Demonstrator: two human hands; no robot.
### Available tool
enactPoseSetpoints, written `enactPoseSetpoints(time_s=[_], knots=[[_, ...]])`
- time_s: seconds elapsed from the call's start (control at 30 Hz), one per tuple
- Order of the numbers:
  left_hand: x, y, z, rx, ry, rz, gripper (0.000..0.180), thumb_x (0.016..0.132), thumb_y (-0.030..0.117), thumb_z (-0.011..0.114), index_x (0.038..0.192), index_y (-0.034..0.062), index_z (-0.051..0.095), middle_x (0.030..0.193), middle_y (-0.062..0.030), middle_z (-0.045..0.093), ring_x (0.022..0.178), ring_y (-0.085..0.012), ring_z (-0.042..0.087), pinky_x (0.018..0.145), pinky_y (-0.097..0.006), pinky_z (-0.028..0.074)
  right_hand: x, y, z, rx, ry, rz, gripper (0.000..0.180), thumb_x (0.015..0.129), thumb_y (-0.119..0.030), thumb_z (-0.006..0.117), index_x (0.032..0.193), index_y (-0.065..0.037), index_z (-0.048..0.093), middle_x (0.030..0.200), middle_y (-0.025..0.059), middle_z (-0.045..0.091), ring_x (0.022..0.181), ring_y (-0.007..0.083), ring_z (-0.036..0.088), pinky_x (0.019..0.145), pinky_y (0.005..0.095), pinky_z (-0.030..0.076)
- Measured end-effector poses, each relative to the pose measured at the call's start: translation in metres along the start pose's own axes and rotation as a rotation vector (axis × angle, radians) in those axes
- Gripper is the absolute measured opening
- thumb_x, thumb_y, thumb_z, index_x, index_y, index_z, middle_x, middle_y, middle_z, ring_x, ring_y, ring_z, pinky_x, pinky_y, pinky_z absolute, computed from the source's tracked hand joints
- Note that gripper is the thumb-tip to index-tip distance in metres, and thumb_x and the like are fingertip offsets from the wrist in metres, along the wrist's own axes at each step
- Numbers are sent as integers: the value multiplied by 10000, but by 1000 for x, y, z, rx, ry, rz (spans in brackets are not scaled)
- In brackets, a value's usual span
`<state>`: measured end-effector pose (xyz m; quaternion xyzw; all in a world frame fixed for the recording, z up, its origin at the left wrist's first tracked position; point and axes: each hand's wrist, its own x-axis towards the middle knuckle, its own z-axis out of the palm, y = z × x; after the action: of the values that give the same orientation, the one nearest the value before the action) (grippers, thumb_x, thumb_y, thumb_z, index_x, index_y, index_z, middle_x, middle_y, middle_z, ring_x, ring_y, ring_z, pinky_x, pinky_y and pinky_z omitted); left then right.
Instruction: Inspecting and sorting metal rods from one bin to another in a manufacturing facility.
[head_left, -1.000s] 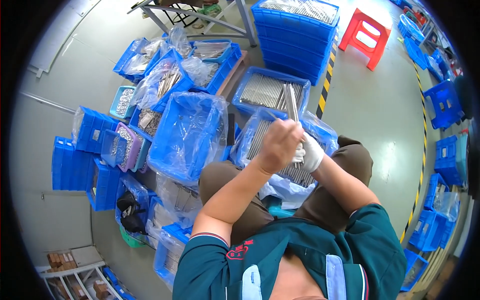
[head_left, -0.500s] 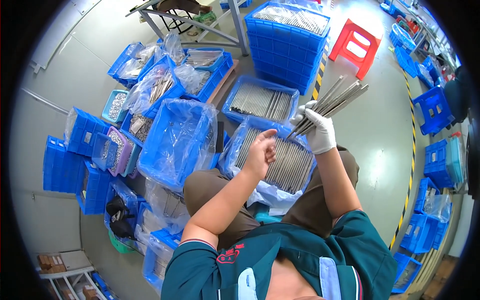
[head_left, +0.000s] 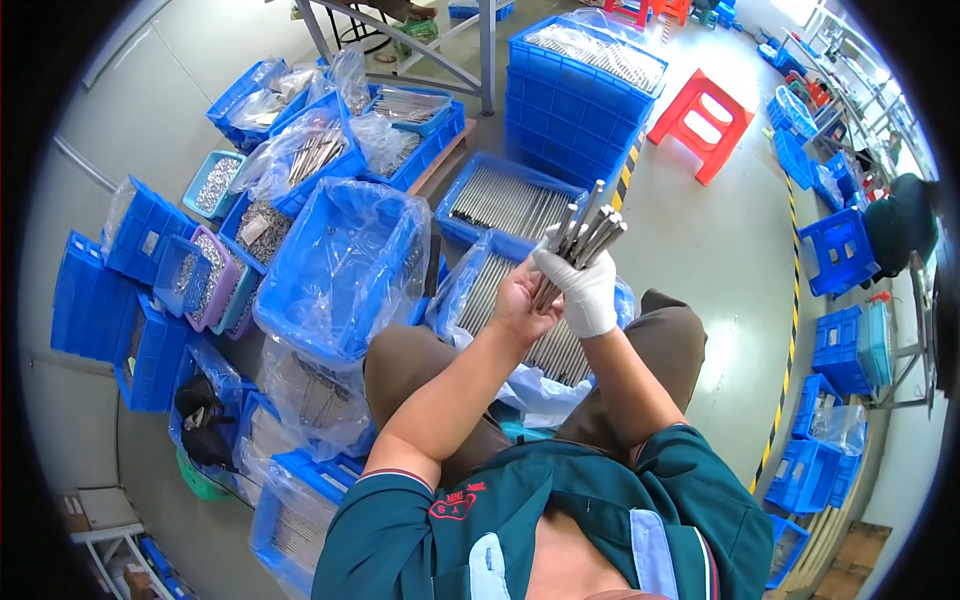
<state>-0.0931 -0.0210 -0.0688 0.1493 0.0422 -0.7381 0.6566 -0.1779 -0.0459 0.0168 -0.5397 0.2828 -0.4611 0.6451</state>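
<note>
The person is wearing a dark teal shirt [head_left: 500, 485] with short sleeves [head_left: 365, 525]; thin white and red trim [head_left: 400, 473] is edging the left one, and a red emblem [head_left: 455, 506] with an oval outline is marking the left chest. Pale blue bands [head_left: 653, 555] are flanking the open neck. Brown trousers [head_left: 420, 375] are showing below, and a white glove [head_left: 590, 306] is covering the right hand [head_left: 585, 288], the left hand [head_left: 522, 303] going bare
</note>
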Motion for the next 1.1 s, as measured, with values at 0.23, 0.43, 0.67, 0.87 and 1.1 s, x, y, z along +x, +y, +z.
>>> enactPoseSetpoints(time_s=[0.23, 0.43, 0.67, 0.87, 1.1], knots=[[-21, 2, -22, 164, 128, -181, 371, 928, 414, 425, 810, 82, 540, 634, -75, 480, 555, -155, 449, 425, -208, 343, 21, -24, -3, 171, 27, -142, 223, 802, -24, 619, 1000, -5, 519, 782, 94, 570, 658, 175, 577, 610, 292, 496], [-19, 20, -67, 541, 419, -47, 243, 848, 302, 631, 717, 123, 532, 545, -8, 496, 339, -99, 365, 286, -198, 232, 20, -5, -54, 333, 130, 129, 204, 857, -226, 623, 828, -34, 562, 604, 35, 490, 585, 185, 561, 630, 349, 514], [-22, 68, -77, 1939, 442, -86, 315, 663, 303, 663, 626, -10, 652, 603, -141, 616, 523, -224, 570, 577, -359, 467, -87, 93, -104, 684, 78, 1204, 406, 929, -377, 449, 1092, -15, 530, 1085, 211, 580, 983, 363, 575, 788, 516, 498], [-35, 58, -48, 1652, 254, -326, 223, 724, 220, 685, 592, 71, 585, 481, 2, 455, 359, -87, 343, 349, -281, 218, -112, 73, -90, 814, -441, 1329, 434, 921, -342, 478, 1185, 2, 495, 892, 168, 610, 667, 235, 609, 542, 345, 514], [-20, 61, -29, 1854, 115, -122, 196, 706, 193, 680, 628, 21, 627, 567, -17, 553, 506, -95, 490, 484, -270, 385, -134, 85, -41, 1416, -571, 1317, 281, 871, -283, 577, 1045, -94, 463, 799, -2, 465, 667, 126, 446, 595, 276, 390]])
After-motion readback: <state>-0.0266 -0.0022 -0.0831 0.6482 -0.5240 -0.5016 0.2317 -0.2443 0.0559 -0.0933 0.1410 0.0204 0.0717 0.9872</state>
